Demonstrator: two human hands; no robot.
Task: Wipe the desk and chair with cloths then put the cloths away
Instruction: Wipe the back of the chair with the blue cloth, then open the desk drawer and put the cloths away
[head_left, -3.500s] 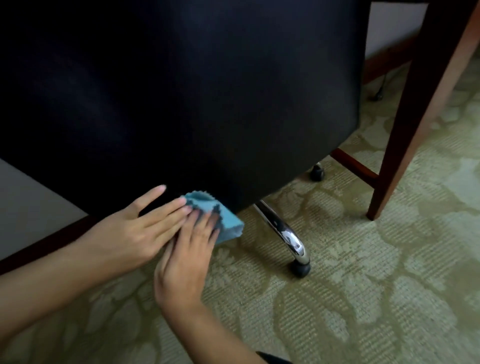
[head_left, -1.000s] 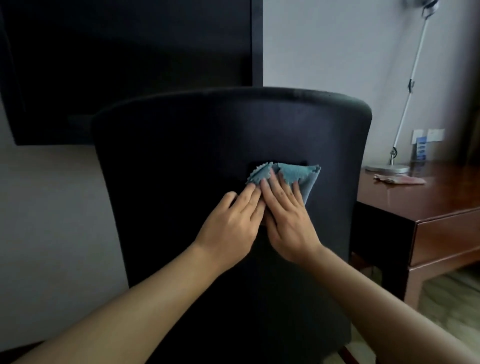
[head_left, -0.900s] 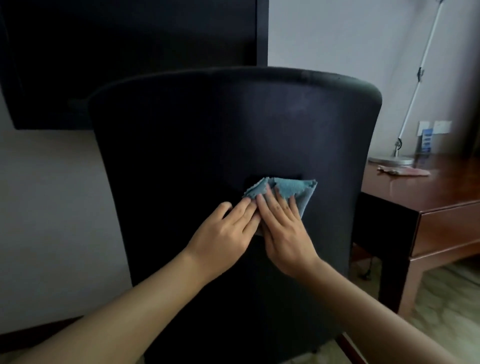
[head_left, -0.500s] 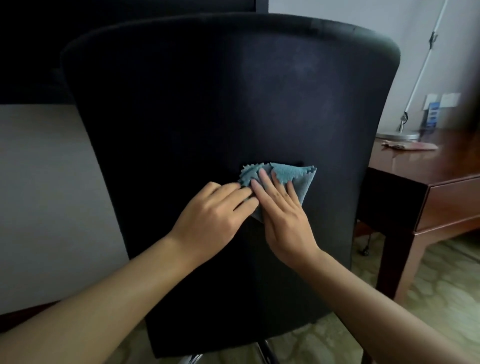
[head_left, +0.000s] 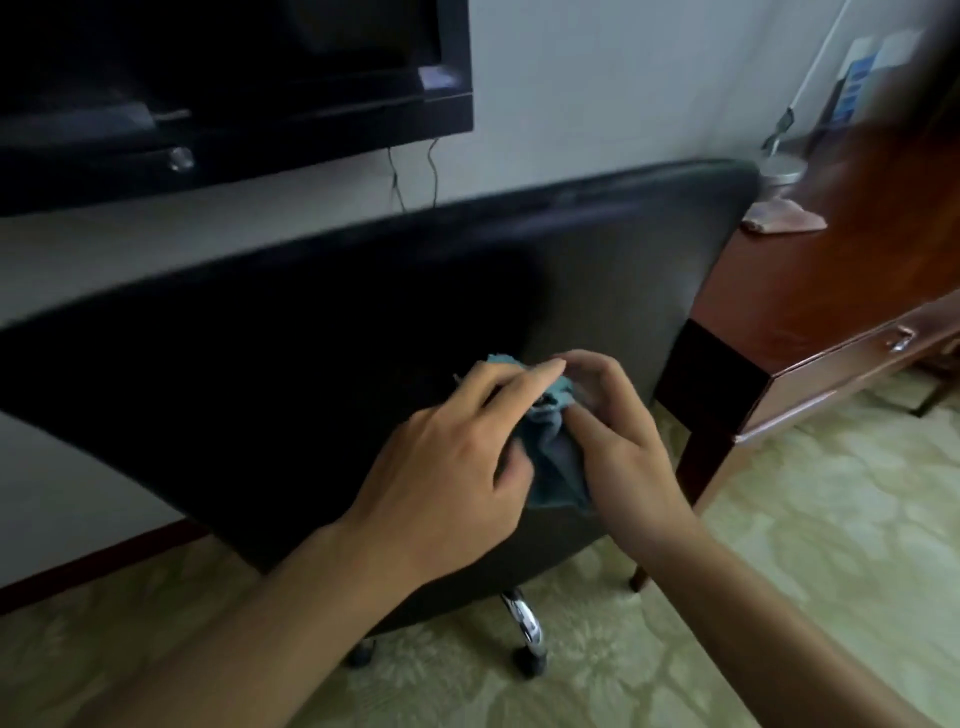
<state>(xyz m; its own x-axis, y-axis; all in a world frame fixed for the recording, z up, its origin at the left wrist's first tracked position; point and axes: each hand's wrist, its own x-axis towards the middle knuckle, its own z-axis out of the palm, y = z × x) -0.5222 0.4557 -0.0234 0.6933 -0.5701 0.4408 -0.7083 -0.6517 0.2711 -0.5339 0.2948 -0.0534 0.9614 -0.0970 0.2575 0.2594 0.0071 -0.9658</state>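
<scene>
Both the left hand (head_left: 447, 462) and the right hand (head_left: 618, 431) are closed on the bunched blue cloth (head_left: 558, 457), held between them at the black chair (head_left: 322, 364) back, left of the wooden desk (head_left: 831, 291).

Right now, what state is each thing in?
blue cloth: bunched, held between both hands
left hand: gripping the cloth
right hand: gripping the cloth
chair: upright, back facing the camera
pink cloth: lying on the desk
desk drawer: closed
</scene>
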